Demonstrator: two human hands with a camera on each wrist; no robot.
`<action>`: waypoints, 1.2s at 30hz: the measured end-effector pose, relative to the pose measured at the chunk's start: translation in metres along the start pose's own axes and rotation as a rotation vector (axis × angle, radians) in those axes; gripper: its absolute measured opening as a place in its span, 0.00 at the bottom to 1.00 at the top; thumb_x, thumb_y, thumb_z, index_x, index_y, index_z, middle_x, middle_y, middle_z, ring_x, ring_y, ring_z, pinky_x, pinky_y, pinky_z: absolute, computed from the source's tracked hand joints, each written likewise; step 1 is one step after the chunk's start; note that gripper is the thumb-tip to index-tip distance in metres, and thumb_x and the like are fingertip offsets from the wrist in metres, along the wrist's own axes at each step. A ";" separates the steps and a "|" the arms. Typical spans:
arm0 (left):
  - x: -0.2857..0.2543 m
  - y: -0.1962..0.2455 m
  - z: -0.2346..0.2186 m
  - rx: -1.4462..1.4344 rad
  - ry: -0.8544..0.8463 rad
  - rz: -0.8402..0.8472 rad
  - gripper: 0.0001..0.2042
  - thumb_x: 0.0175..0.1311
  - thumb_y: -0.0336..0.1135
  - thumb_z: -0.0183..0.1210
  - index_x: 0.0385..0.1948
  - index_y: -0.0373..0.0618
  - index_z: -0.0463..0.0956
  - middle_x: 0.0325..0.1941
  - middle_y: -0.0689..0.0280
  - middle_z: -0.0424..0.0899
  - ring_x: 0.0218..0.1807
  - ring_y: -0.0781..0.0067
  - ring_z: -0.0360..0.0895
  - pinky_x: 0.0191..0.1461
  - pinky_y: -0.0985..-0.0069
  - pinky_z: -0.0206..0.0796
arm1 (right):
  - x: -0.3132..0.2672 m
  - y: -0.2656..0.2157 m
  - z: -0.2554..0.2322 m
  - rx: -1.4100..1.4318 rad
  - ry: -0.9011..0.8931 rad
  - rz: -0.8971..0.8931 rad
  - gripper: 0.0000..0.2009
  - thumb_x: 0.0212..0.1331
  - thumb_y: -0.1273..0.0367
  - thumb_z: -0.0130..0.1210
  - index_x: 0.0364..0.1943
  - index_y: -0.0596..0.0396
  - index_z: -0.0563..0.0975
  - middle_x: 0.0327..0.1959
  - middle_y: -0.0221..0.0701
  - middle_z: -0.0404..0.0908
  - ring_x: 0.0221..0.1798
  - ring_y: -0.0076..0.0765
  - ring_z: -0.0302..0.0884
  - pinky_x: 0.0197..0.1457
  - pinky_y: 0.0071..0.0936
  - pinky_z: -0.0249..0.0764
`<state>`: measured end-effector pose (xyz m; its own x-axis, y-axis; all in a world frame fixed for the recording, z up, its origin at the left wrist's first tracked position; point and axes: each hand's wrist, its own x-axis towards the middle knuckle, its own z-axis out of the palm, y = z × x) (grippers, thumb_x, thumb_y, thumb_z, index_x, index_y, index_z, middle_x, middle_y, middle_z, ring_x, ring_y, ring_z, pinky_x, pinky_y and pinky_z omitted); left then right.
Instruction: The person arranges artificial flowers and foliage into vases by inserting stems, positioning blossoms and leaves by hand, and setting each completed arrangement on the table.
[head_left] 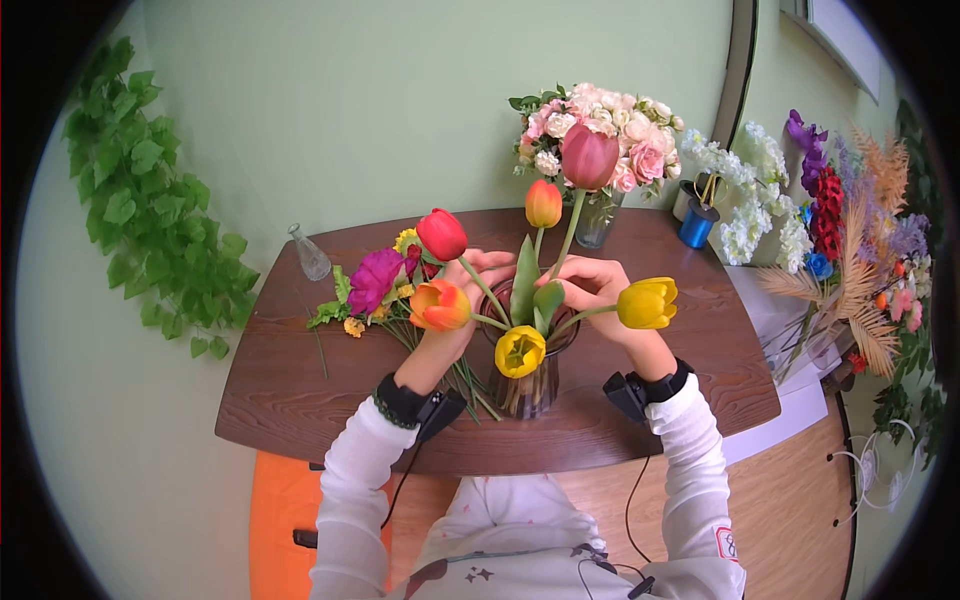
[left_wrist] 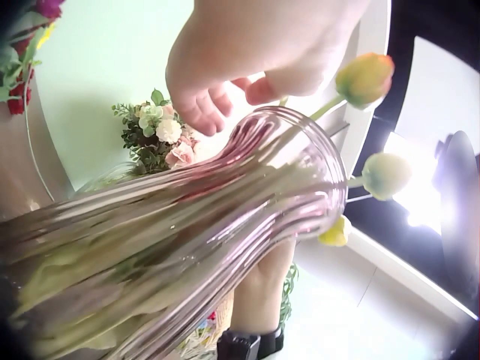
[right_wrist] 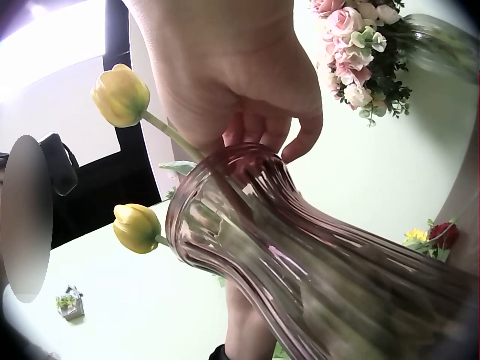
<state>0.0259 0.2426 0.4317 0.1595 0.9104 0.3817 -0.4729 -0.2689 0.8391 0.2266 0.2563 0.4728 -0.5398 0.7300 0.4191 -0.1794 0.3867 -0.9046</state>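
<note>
A ribbed pink glass vase point(head_left: 525, 390) point(left_wrist: 225, 225) point(right_wrist: 300, 255) stands mid-table and holds several tulips. Among them are a red one point(head_left: 441, 234), an orange one point(head_left: 440, 305), a dark pink one point(head_left: 589, 156) and two yellow ones point(head_left: 520, 351) point(head_left: 647, 303). My left hand point(head_left: 488, 270) point(left_wrist: 247, 60) is at the vase mouth from the left, fingers curled round the stems there. From the right, my right hand point(head_left: 588, 283) point(right_wrist: 240, 82) curls over the same mouth onto stems. A yellow tulip point(right_wrist: 120, 95) juts out under its palm.
Loose flowers point(head_left: 375, 285) lie left of the vase, with a small glass bottle point(head_left: 310, 255) behind them. At the back stand a rose bouquet point(head_left: 600, 130) and a blue cup point(head_left: 697, 225). Bunches of mixed flowers point(head_left: 850, 230) crowd the right. A leafy vine point(head_left: 140, 190) hangs on the left.
</note>
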 end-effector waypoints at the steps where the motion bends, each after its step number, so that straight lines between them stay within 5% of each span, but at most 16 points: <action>1: -0.006 -0.002 -0.005 0.035 0.042 0.107 0.11 0.61 0.34 0.51 0.42 0.44 0.64 0.51 0.60 0.69 0.52 0.67 0.70 0.54 0.72 0.64 | 0.000 0.000 0.000 0.000 0.000 -0.004 0.06 0.57 0.71 0.52 0.32 0.60 0.77 0.27 0.22 0.76 0.29 0.14 0.71 0.32 0.13 0.69; 7: -0.041 0.004 0.001 0.341 0.145 0.267 0.11 0.57 0.33 0.54 0.39 0.44 0.66 0.55 0.57 0.64 0.60 0.58 0.61 0.63 0.61 0.52 | 0.000 0.002 0.001 -0.026 0.020 0.007 0.06 0.58 0.71 0.52 0.33 0.60 0.77 0.27 0.22 0.76 0.28 0.13 0.70 0.30 0.12 0.68; 9: -0.043 0.004 0.005 0.521 -0.033 0.472 0.17 0.52 0.29 0.52 0.46 0.42 0.67 0.59 0.54 0.59 0.62 0.58 0.58 0.63 0.64 0.48 | 0.000 0.004 0.001 -0.035 0.027 0.003 0.06 0.58 0.71 0.52 0.33 0.60 0.77 0.27 0.21 0.76 0.27 0.13 0.70 0.30 0.12 0.67; 10: -0.044 0.002 0.006 0.510 -0.064 0.423 0.18 0.50 0.32 0.56 0.45 0.44 0.68 0.61 0.53 0.54 0.64 0.58 0.52 0.66 0.62 0.40 | 0.000 0.006 0.001 -0.027 0.026 -0.007 0.06 0.58 0.71 0.52 0.33 0.59 0.77 0.26 0.22 0.76 0.27 0.13 0.70 0.30 0.12 0.68; 13: -0.048 -0.002 0.016 0.732 -0.021 0.468 0.20 0.47 0.32 0.59 0.45 0.45 0.68 0.60 0.54 0.56 0.63 0.58 0.53 0.65 0.62 0.41 | 0.000 0.006 0.001 -0.022 0.026 -0.018 0.06 0.58 0.71 0.52 0.33 0.59 0.76 0.26 0.22 0.76 0.27 0.13 0.70 0.30 0.12 0.68; 18: -0.040 -0.001 0.016 0.645 -0.049 0.416 0.18 0.47 0.31 0.61 0.43 0.46 0.70 0.57 0.57 0.61 0.62 0.61 0.56 0.63 0.65 0.46 | 0.000 0.005 0.002 -0.040 0.032 -0.025 0.06 0.58 0.71 0.51 0.33 0.59 0.76 0.26 0.23 0.76 0.27 0.13 0.70 0.30 0.12 0.68; 23: -0.032 0.011 0.010 0.656 -0.254 0.330 0.12 0.48 0.29 0.61 0.36 0.46 0.75 0.54 0.62 0.65 0.61 0.60 0.58 0.62 0.64 0.49 | 0.000 0.005 0.004 -0.052 0.046 -0.034 0.06 0.58 0.70 0.51 0.32 0.59 0.76 0.26 0.23 0.76 0.27 0.13 0.70 0.30 0.12 0.67; 29: -0.016 0.017 -0.005 0.771 -0.445 0.476 0.12 0.45 0.31 0.64 0.34 0.51 0.78 0.51 0.65 0.69 0.58 0.61 0.61 0.58 0.64 0.54 | 0.000 0.007 0.003 -0.059 0.045 -0.049 0.06 0.58 0.70 0.52 0.33 0.59 0.76 0.26 0.22 0.76 0.28 0.13 0.70 0.30 0.12 0.67; 36: -0.007 0.039 0.005 0.851 -0.600 0.418 0.08 0.44 0.31 0.66 0.28 0.50 0.80 0.51 0.67 0.69 0.57 0.63 0.61 0.53 0.68 0.55 | 0.001 0.009 0.003 -0.093 0.041 -0.115 0.06 0.58 0.70 0.52 0.33 0.59 0.76 0.27 0.22 0.76 0.28 0.12 0.70 0.31 0.12 0.67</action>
<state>0.0107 0.2245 0.4633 0.6270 0.4611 0.6279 0.1226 -0.8544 0.5049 0.2223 0.2588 0.4648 -0.4857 0.6998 0.5238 -0.1599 0.5180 -0.8403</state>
